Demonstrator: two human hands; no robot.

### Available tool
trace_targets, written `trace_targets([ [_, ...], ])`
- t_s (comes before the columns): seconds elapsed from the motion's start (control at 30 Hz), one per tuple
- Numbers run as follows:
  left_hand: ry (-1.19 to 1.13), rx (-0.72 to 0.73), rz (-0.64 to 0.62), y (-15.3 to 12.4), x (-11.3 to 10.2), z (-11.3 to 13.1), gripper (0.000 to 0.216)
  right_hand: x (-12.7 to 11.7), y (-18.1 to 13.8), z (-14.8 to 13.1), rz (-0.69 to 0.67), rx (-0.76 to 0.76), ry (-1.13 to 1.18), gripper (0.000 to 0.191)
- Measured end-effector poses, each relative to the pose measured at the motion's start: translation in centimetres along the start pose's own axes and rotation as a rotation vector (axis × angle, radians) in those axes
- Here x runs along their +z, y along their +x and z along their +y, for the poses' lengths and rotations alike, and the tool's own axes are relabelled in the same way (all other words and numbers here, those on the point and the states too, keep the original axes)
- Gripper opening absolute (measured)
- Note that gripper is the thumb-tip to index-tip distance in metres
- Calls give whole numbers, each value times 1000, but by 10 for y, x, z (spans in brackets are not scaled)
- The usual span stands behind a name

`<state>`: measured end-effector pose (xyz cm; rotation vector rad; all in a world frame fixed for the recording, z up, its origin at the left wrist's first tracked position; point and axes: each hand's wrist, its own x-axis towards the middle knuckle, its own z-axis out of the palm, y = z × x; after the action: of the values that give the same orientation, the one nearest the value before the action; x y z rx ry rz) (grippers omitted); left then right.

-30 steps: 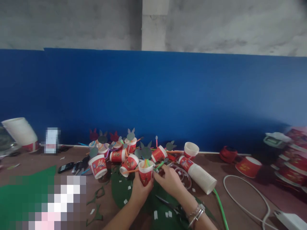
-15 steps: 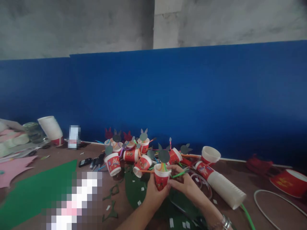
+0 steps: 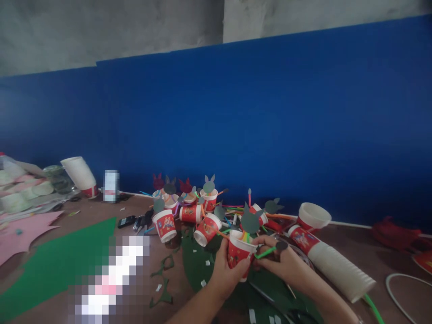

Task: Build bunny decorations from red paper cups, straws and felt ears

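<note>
My left hand (image 3: 227,265) is wrapped round a red paper cup (image 3: 239,251) with a white rim, tilted slightly. A grey-green paper animal head with pointed ears (image 3: 250,221) rises from the cup on a yellow-green stem. My right hand (image 3: 281,261) has its thumb and fingers closed about a bent green straw (image 3: 265,253) at the cup's right side. A dark round paper piece (image 3: 281,246) tips that straw. From the cup's left side sticks an orange straw (image 3: 222,234).
Several similar cup figures (image 3: 165,226) stand or lie behind. On the right lie a stack of cups (image 3: 340,267) and a wide cup (image 3: 313,216). Scissors (image 3: 263,292) rest on dark green paper (image 3: 192,261). Green paper (image 3: 64,256) and pink paper (image 3: 27,231) lie left.
The view has shifted, and the held cup now looks nearer and more tilted. My right fingers have moved from the cup's side and rim onto the green straw.
</note>
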<state>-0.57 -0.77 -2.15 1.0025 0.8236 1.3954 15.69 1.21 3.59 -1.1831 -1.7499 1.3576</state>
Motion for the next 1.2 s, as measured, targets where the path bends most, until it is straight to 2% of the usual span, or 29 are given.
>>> trace_targets([
  [0.13,-8,13,-29,0,-2,-4,71,-3,0,-1,39,-36,-92,20],
  [0.23,-37,15,-58,0,-2,-6,75,-8,-2,-4,40,-49,-147,20],
  [0.37,-65,24,-133,-1,-2,-6,73,-10,-4,-3,-17,-24,-73,17],
  [0.57,-107,20,-152,-1,-3,-9,72,-8,-1,4,-17,27,-84,12],
  [0.77,-86,-17,-157,-2,-3,-5,71,-6,-2,-3,19,7,-137,5],
  [0.87,-70,4,-169,-2,-4,-3,68,-3,-3,-5,29,-9,-76,7],
  [1.1,-7,9,-109,-1,-4,-5,67,-1,-2,-1,48,19,-53,9],
  [1.2,42,28,-54,-1,-5,-5,67,-1,-3,-4,37,-21,6,29],
])
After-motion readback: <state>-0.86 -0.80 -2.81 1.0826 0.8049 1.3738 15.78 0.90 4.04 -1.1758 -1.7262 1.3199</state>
